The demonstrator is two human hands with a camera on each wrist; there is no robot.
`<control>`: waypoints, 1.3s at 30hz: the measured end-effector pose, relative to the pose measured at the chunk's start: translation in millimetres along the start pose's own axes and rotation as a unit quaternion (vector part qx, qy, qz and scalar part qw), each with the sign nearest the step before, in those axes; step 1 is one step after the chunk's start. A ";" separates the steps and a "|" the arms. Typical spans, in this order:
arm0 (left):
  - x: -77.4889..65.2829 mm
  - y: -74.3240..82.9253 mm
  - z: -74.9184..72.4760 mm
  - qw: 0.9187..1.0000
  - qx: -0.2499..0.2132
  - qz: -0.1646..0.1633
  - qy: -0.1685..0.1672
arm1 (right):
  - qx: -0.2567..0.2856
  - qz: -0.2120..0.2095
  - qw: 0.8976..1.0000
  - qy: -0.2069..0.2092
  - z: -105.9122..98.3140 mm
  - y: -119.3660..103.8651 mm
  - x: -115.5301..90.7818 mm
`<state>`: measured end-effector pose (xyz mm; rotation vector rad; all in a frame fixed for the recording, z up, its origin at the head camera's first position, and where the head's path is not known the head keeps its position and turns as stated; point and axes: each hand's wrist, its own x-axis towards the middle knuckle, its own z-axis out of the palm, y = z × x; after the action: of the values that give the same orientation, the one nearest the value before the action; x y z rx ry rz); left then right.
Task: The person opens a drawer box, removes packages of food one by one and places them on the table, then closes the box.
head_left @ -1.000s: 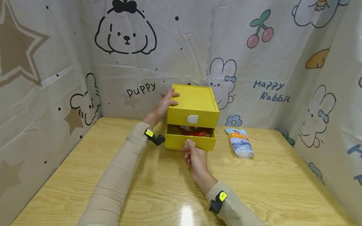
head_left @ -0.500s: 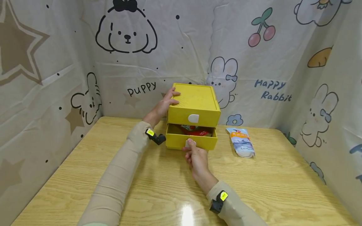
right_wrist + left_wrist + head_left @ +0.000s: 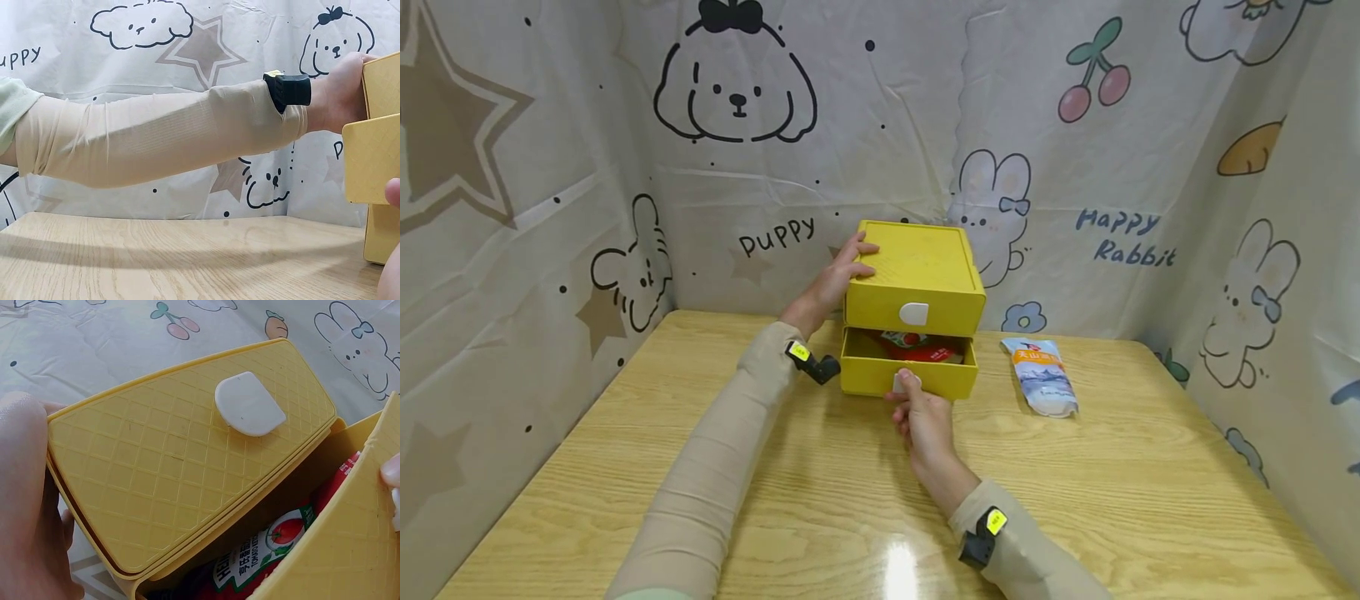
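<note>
A yellow two-drawer storage box [image 3: 917, 258] stands toward the back of the table, its upper drawer closed. Pulled partway out, the lower drawer [image 3: 868, 377] shows a red Heinz tomato ketchup pouch [image 3: 250, 556] lying inside. My left hand [image 3: 831, 283] grips the box at its top left edge, fingers bent over onto the lid. With the thumb over the front and the fingers tucked beneath, my right hand [image 3: 925, 425] pinches the lower drawer's white pull tab [image 3: 901, 382]. The upper drawer's white tab [image 3: 249, 405] is untouched.
A blue and white plastic packet [image 3: 1041, 377] with an orange band lies to the right of the box. The wooden table [image 3: 820, 500] reaches back to a printed cloth backdrop [image 3: 850, 108], which also rises along both sides.
Both hands keep their places on the box, and the lower drawer stays out about as far. Only a slight shift of the head view shows.
</note>
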<state>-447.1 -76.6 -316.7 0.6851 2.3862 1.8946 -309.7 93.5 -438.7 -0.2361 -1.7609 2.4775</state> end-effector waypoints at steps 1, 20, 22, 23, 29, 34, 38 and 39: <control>0.1 0.1 0.2 1.000 0.000 0.000 0.000 | 0.000 0.000 1.000 0.000 -0.1 0.4 0.3; 1.6 1.6 2.0 1.000 -0.004 -0.006 0.004 | 0.013 0.005 1.000 0.000 0.1 -2.3 -5.7; 1.6 2.2 1.7 1.000 -0.002 -0.007 0.005 | 0.013 0.005 1.000 0.001 0.5 -2.2 -6.1; 1.7 2.6 1.6 1.000 -0.001 -0.008 0.006 | 0.013 0.006 1.000 0.002 0.5 -2.0 -6.1; 3.0 1.2 0.7 1.000 -0.004 -0.012 0.006 | 0.014 0.006 1.000 0.007 0.1 -0.4 -6.6; 2.3 0.7 0.8 1.000 -0.005 -0.015 0.004 | 0.011 0.008 1.000 0.008 -0.4 -0.4 -10.1; 2.0 1.0 1.1 1.000 -0.006 -0.014 0.006 | 0.006 0.010 1.000 0.010 0.0 -0.3 -12.0; 2.2 1.0 1.0 1.000 -0.006 -0.013 0.007 | 0.006 0.009 1.000 0.009 0.2 -0.4 -12.4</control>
<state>-448.4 -74.8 -315.4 0.6387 2.3769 1.9093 -297.6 91.4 -437.3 -0.2740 -1.7449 2.4886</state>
